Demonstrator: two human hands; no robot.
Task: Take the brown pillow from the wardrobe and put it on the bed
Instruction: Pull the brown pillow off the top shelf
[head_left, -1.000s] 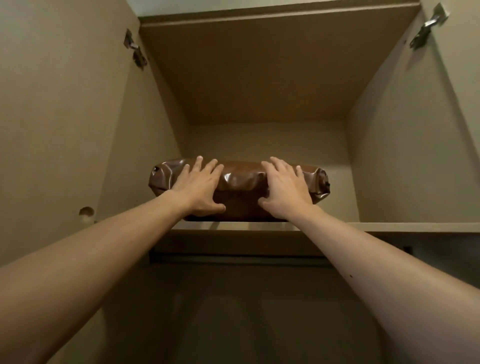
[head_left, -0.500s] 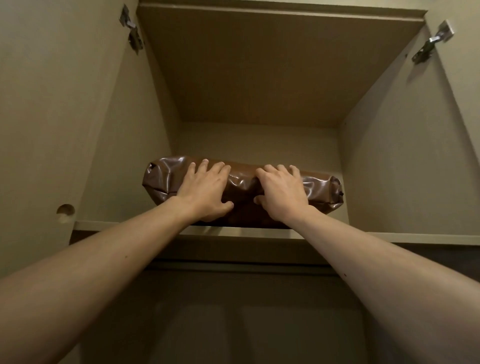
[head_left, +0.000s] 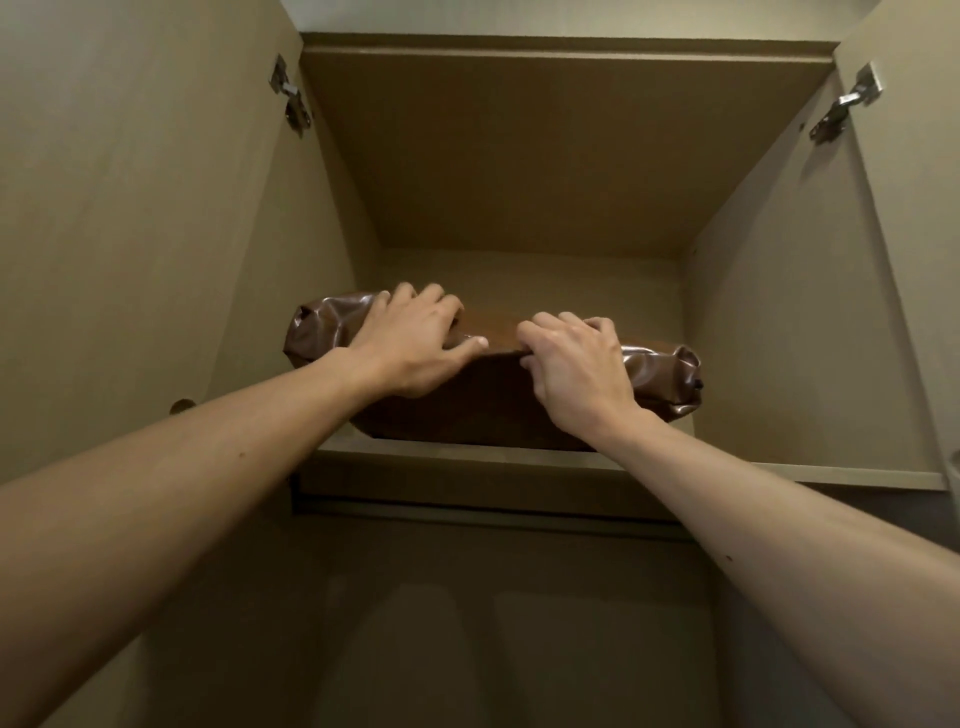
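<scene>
Brown pillow (head_left: 483, 400): glossy, wrinkled ends beyond grip, on wardrobe shelf (head_left: 779, 470); left hand (head_left: 410, 348), right hand (head_left: 576, 371) curled over top edge, gripping.

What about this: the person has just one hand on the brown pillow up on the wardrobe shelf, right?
Not quite. Both hands are on it, not one: the left hand and the right hand each grip the brown pillow. The pillow does lie up on the wardrobe shelf. The head view shows this.
</scene>
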